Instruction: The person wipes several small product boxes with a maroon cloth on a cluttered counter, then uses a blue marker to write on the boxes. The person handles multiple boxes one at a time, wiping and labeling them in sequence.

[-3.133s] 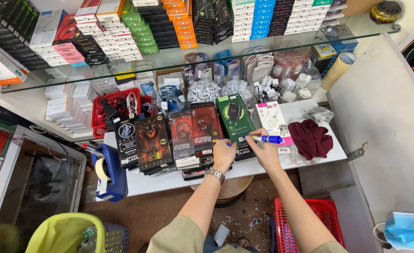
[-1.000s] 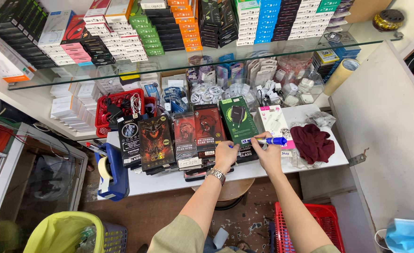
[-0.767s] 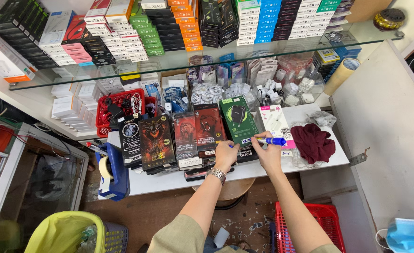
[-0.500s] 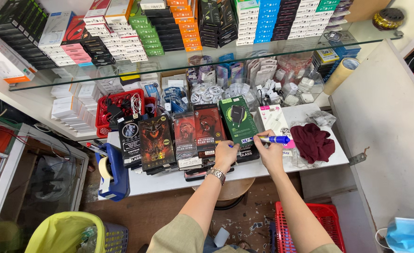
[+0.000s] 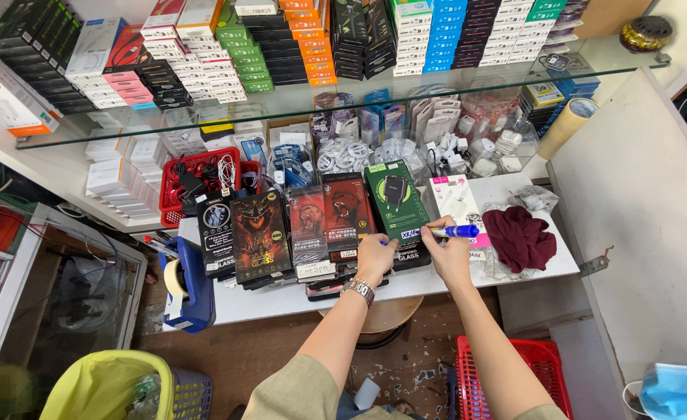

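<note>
On the near edge of the white desk (image 5: pixel 281 299), four dark flat boxes lie in a row left of one green box (image 5: pixel 395 201); the left hand (image 5: pixel 376 259) pins its near end; the right hand (image 5: pixel 447 253) pinches one blue marker (image 5: pixel 454 231); firm bracing and light tip pressure should keep marks clean.

Green box (image 5: pixel 395 201) flat, blue marker (image 5: pixel 454 231) level
</note>
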